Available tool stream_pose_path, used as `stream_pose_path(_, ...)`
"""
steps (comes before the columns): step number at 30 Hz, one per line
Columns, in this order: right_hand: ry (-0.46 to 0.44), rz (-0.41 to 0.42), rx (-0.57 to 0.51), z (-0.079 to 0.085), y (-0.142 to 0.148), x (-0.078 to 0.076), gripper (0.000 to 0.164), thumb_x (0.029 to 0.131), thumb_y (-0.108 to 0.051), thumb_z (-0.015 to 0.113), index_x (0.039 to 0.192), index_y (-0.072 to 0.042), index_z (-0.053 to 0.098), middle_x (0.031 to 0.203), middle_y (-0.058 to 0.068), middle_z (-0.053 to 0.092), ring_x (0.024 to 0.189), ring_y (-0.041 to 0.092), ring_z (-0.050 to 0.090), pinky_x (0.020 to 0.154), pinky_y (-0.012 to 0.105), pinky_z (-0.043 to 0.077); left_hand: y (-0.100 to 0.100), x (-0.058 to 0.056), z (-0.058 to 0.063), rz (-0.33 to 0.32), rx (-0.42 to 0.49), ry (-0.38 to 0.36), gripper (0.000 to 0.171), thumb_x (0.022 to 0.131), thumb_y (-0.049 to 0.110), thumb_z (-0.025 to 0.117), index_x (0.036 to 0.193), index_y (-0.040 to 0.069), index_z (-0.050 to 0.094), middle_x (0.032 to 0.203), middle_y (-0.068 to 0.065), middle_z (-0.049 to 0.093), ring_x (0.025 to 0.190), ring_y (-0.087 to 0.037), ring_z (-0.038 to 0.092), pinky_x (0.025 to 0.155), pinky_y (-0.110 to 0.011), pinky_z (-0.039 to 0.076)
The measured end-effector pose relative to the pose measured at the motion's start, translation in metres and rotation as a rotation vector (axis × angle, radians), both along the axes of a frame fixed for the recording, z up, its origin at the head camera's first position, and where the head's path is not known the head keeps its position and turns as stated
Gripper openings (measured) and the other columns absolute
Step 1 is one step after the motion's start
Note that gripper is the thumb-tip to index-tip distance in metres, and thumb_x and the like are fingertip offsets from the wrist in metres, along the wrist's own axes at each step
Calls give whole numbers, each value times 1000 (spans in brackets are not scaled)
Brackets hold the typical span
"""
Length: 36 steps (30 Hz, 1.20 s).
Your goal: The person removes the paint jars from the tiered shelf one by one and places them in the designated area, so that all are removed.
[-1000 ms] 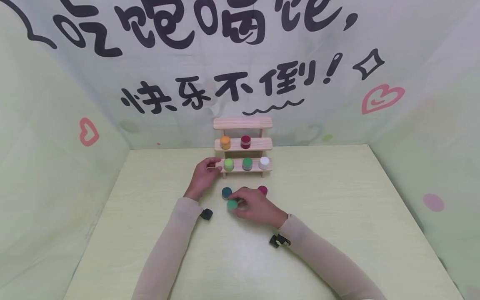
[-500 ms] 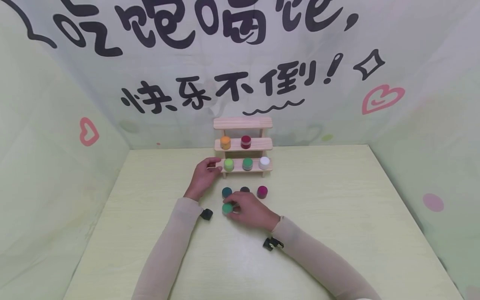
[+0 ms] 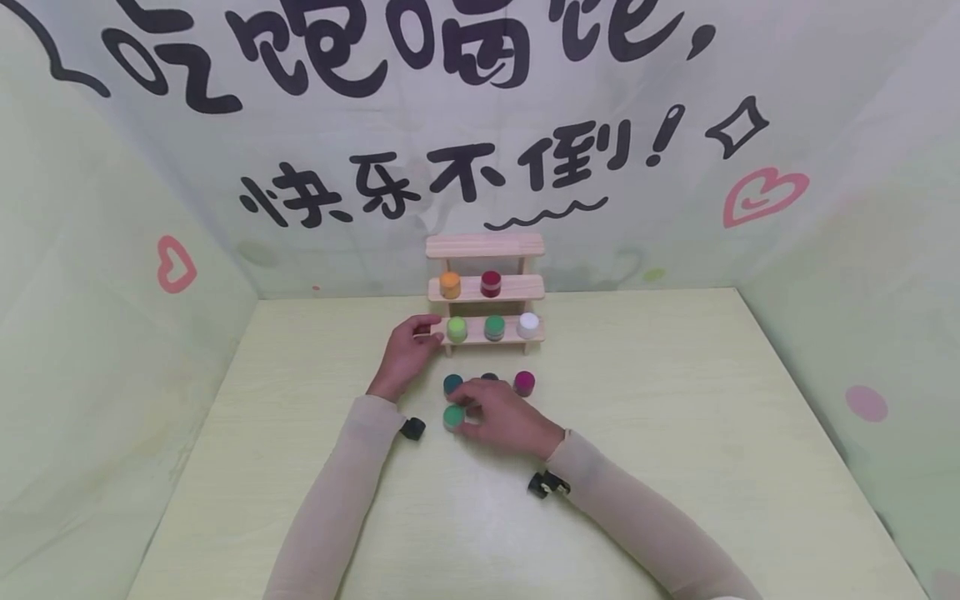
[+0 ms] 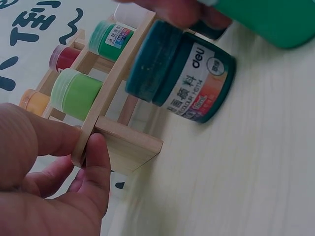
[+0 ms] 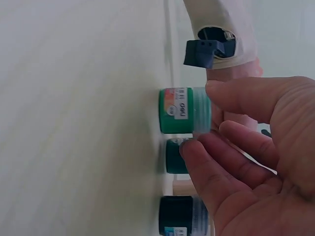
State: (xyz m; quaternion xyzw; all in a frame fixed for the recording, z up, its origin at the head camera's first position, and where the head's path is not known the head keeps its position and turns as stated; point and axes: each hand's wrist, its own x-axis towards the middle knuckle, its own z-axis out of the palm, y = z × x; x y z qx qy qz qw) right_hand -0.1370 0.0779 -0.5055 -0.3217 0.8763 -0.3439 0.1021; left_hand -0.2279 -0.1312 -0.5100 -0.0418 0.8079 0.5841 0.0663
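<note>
In the head view, my left hand (image 3: 406, 357) pinches the left end of the lowest shelf of a small wooden step rack (image 3: 484, 288). The left wrist view shows its thumb and fingers on both faces of that board. My right hand (image 3: 510, 418) is at a green paint jar (image 3: 453, 417) standing on the table. In the right wrist view, its thumb lies at the lid of this green paint jar (image 5: 183, 110), and the fingers are spread on the other side, apart from it. Just behind stands a teal paint jar (image 4: 182, 73), partly covered by the right fingers in the head view.
A dark paint jar (image 3: 489, 377), mostly hidden by the right hand, and a magenta one (image 3: 524, 383) stand in front of the rack. The lowest shelf bears light green (image 3: 457, 329), green (image 3: 494, 327) and white (image 3: 528, 325) jars. Orange (image 3: 450, 285) and dark red (image 3: 491, 283) jars sit above.
My right hand has brought the green paint jar left and toward me, down onto the table, and its fingers have loosened from it. The left hand has stayed on the rack.
</note>
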Motion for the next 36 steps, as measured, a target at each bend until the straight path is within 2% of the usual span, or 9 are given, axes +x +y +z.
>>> stream_pose_path(9,-92,-45,-103,17,7,-3,41,89,-22,79,126,-11,67,123,3,69,108,18,68,93,31,58,0,0,0,-6,-8,10,35,97,22,67,131,17,63,132,-9,58,121,-27,61,103,-44,50)
stream_pose_path(15,-113,-59,-156,22,9,-10,38,90,-21,78,125,-11,67,121,5,70,109,22,68,93,34,58,-1,-1,0,-6,-12,-3,36,97,23,67,132,18,63,132,-9,57,121,-27,60,104,-45,50)
stream_pose_path(23,-96,-71,-174,26,11,-20,37,90,-21,77,125,-10,67,119,6,71,103,21,71,90,31,59,0,0,1,-5,-6,2,35,97,22,67,131,18,63,133,-10,57,122,-28,60,104,-45,50)
stream_pose_path(29,-113,-94,-220,29,14,-26,40,91,-19,77,127,-7,65,122,10,69,107,23,69,89,33,60,-1,0,0,-1,-14,-2,35,97,22,66,131,18,63,133,-10,57,122,-27,60,104,-45,50)
stream_pose_path(36,-77,-108,-217,40,17,-31,41,90,-21,78,128,-14,65,123,12,68,111,30,69,90,37,60,-1,-1,0,1,-14,-17,35,97,23,66,132,19,62,134,-9,57,122,-27,59,105,-45,49)
